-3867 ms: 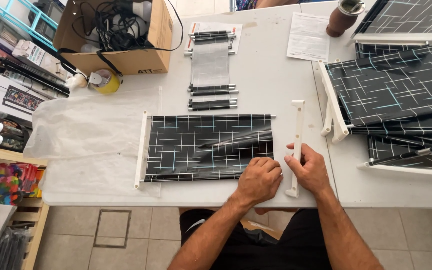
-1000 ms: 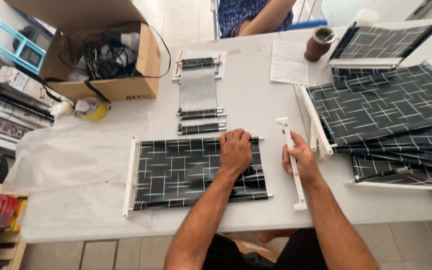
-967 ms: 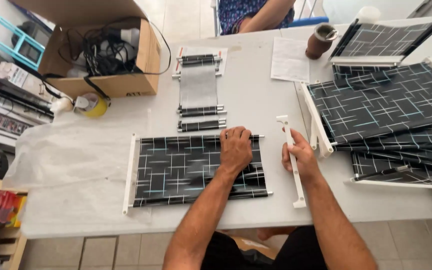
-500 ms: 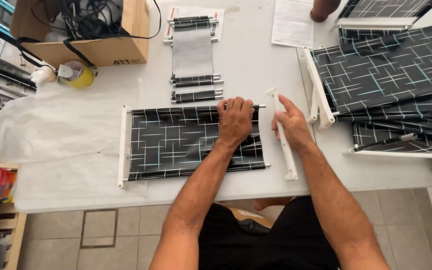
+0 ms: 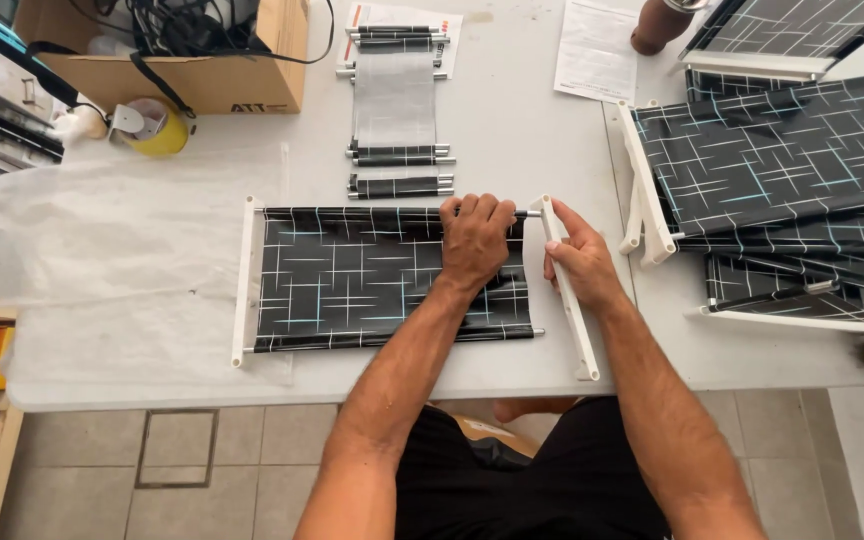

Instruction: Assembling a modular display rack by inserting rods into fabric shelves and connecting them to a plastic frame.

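A: What is closest, at the bottom of the frame?

B: Two bare arms reach up from the bottom middle. The left hand (image 5: 474,243) lies flat on a black sheet of fabric with thin white and blue lines (image 5: 352,275). Its fingers (image 5: 472,209) curl over the sheet's top edge, pressed down on a thin dark rod there. It is a press, not a pinch.

A: And the other hand?

B: The right hand (image 5: 580,262) is just beside it. It holds a long white plastic bar (image 5: 567,290) at the sheet's right end, thumb on one side and fingers on the other. The bar's top end meets the rod's tip.

A: Where is the sheet?

B: In the middle of the white table (image 5: 512,110), near the front edge. A second white bar (image 5: 243,282) is on its left end.

A: What is farther up?

B: A small grey fabric strip with dark rods (image 5: 393,100) at the top middle. A brown cardboard box full of black cables (image 5: 192,50) is at the upper left, with a yellow tape roll (image 5: 157,127) beside it. A stack of the same black lined sheets (image 5: 782,170) fills the right side.
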